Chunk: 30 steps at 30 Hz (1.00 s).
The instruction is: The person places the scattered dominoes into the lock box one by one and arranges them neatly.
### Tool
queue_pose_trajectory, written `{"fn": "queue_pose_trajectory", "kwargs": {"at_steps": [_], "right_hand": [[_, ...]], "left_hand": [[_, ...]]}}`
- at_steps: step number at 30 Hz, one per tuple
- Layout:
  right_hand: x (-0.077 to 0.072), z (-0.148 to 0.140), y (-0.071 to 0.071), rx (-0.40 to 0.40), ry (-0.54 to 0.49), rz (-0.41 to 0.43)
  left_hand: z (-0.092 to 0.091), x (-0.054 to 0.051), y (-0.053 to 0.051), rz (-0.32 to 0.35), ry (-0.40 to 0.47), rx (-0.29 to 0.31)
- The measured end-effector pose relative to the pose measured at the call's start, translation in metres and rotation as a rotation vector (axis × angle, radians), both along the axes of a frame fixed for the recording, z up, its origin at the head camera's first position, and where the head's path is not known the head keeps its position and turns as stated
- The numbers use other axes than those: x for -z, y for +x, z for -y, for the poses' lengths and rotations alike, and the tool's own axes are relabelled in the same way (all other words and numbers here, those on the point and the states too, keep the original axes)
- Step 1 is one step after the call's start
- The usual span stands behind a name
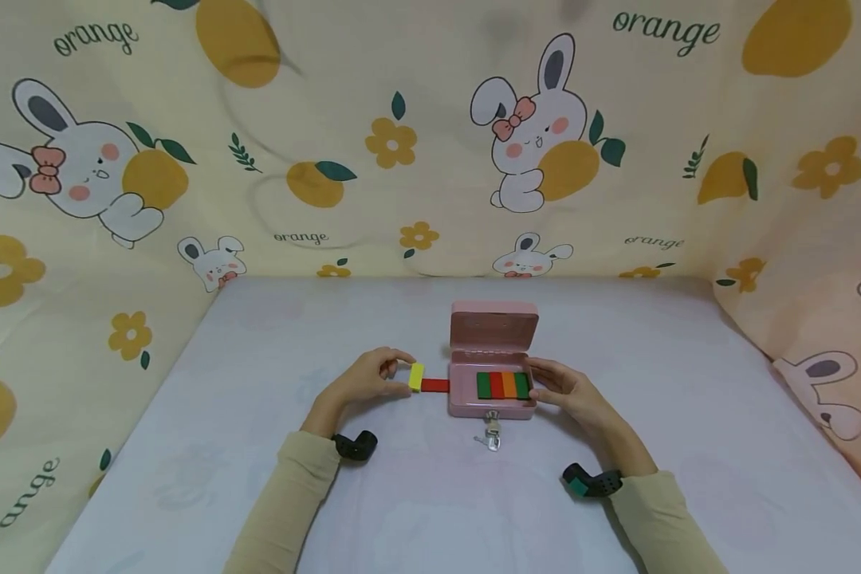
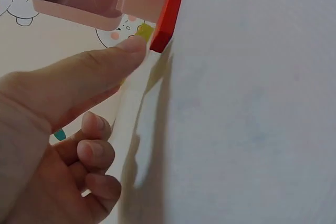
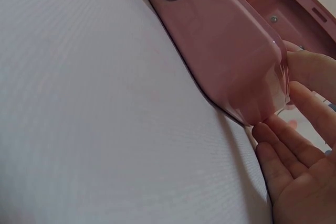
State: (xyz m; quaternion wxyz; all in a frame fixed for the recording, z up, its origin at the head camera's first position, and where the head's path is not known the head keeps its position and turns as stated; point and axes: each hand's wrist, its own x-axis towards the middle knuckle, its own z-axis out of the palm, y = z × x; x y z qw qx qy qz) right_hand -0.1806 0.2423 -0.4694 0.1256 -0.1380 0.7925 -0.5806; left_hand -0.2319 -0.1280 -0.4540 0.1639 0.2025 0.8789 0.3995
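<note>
A pink metal cash box (image 1: 466, 406) stands on the table with its lid (image 1: 493, 328) raised. Several coloured blocks (image 1: 497, 386) in green, red and orange lie side by side inside it. Against the box's left wall, a red block (image 1: 434, 385) rests on the table. My left hand (image 1: 368, 376) pinches a yellow block (image 1: 416, 377) upright near the red block's outer end; the thumb partly hides it in the left wrist view. On the box's right wall, my right hand (image 1: 568, 387) holds the edge, its fingertips touching the outside in the right wrist view.
A small lock with keys (image 1: 493, 434) hangs at the front of the box. White cloth (image 1: 430, 502) covers the table. Patterned fabric (image 1: 416, 119) with rabbits and oranges rises behind and at both sides. Each wrist wears a black camera band (image 1: 356, 446).
</note>
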Motion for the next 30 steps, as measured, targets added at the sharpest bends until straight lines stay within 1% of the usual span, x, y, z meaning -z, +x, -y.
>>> {"fn": "queue_pose_trajectory", "kwargs": {"at_steps": [2,7,10,17,24,30], "right_hand": [[-0.001,-0.001,0.001,-0.003,-0.005,0.000],[-0.001,-0.001,0.002,0.005,-0.001,0.004],[0.000,-0.001,0.002,0.013,0.012,0.004],[0.000,-0.002,0.001,0.009,0.024,-0.003],[0.000,-0.002,0.001,0.008,0.015,0.003],[0.000,-0.001,0.001,0.011,0.012,0.006]], "left_hand": [[-0.002,-0.001,0.000,-0.013,0.007,0.002],[-0.005,-0.006,0.001,-0.087,0.044,0.026],[-0.008,-0.010,0.003,-0.118,0.053,0.023],[-0.014,-0.017,0.006,-0.130,0.084,-0.007],[-0.019,-0.019,0.007,-0.176,0.117,-0.004],[-0.024,-0.021,0.009,-0.176,0.124,-0.018]]}}
